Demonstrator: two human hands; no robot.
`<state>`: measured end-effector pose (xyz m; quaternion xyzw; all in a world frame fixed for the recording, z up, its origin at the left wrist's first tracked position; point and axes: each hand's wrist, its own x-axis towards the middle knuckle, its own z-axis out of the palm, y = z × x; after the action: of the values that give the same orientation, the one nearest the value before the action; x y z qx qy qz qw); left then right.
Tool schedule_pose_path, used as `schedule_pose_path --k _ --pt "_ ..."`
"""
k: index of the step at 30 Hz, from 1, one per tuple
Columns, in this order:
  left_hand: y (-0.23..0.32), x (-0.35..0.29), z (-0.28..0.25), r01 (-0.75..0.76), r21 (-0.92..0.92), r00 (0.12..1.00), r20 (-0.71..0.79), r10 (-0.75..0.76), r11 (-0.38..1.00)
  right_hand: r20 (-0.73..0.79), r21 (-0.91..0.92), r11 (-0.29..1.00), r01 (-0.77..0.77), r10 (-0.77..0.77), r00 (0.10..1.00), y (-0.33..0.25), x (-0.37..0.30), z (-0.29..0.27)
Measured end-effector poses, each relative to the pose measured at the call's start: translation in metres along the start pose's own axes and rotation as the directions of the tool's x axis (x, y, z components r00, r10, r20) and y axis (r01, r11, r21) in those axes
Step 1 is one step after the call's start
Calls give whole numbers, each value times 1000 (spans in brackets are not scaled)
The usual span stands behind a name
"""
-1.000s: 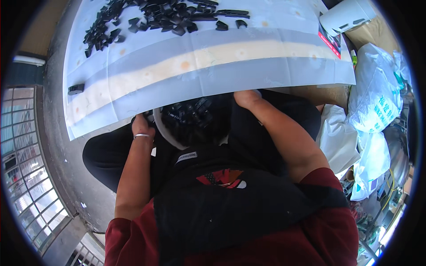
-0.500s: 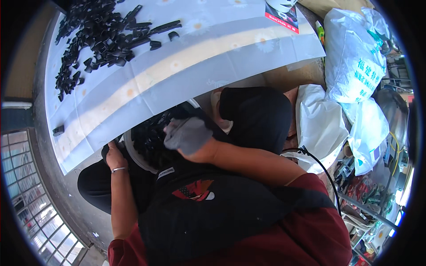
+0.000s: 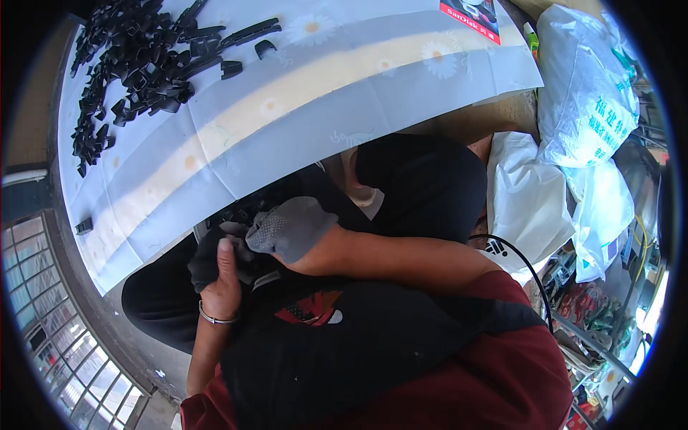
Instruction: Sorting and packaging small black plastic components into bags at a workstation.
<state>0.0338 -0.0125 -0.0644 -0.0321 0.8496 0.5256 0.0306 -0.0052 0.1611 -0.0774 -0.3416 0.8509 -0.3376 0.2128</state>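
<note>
Watching from my distant post, I found loose black pieces low in the person's lap, just under the near table edge, in a container of which only a sliver of pale rim showed. The right hand, in a grey dotted glove, lay beside those pieces, its fingers curled toward the left hand and overlapping it in my view. Whether it gripped anything, I could not tell. The left hand had its bare thumb raised and dark material about its fingers — glove, cloth or held object, unclear to me — so its grasp was also undecided. A silvery bracelet ringed that wrist.

Further out: a black apron over a dark red top, dark trousers with knees spread. On the white flowered table cover I noted a heap of black parts at far left, one lone piece near the left corner, and a red-and-black card at far right. Beyond, on the right — a white sack beside a printed plastic bag. A metal grille stood at left.
</note>
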Motion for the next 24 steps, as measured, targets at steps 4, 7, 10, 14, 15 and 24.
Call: schedule_pose_path --k 4,7,10,14,15,24 --pt "-36 -5 -23 250 90 967 31 -253 964 -330 -66 980 190 -201 922 -3 -12 9" --pt "-67 -16 -28 -127 396 988 137 78 909 -323 -45 970 240 -242 915 -7 -10 18" --pt "-64 -17 -17 97 108 995 17 -99 989 -286 -36 966 254 -254 924 -5 -9 18" --pt "-48 -11 -24 -366 532 930 231 284 764 -243 -67 975 214 -224 944 -3 -11 12" --pt "-45 -12 -25 -363 539 932 229 282 760 -245 -64 973 221 -230 942 -5 -10 10" --pt "25 6 9 141 0 990 -31 -141 990 -523 -158 914 372 -397 754 5 -18 11"
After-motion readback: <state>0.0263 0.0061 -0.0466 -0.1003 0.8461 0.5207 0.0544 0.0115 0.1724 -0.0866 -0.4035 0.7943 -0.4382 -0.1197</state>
